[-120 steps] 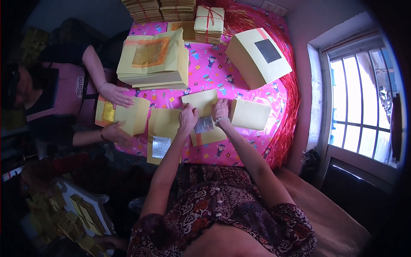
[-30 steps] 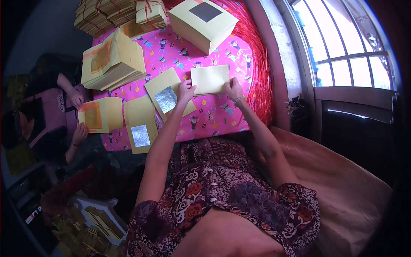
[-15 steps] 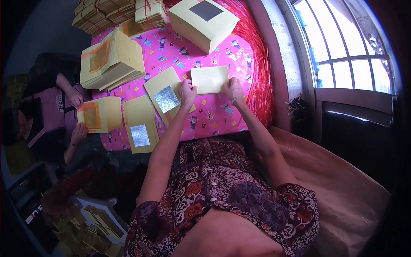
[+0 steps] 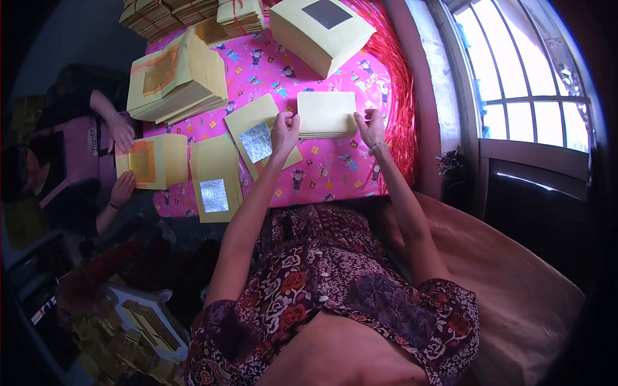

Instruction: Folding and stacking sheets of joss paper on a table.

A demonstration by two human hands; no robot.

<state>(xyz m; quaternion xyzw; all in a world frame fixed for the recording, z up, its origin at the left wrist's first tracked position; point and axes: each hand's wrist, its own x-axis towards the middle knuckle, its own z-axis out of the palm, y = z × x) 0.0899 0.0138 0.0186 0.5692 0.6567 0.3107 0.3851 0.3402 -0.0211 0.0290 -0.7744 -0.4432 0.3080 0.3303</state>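
The paper stack [image 4: 326, 114] at centre looks matt; foil squares [image 4: 256, 143] left, crinkled, shiny; bench cover [image 4: 328, 177], smooth, glossy, plastic-looking.

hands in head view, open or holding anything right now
Left hand: curled by the left edge of the small paper stack; grip cannot be told.
Right hand: open, by the stack's right edge.

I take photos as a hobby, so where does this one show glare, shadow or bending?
Head view: the barred window glares nearly white, its bars bowed; head view: the silver square beside the left hand catches a shine; head view: the clutter at lower left lies dim, and the picture's corners go black.
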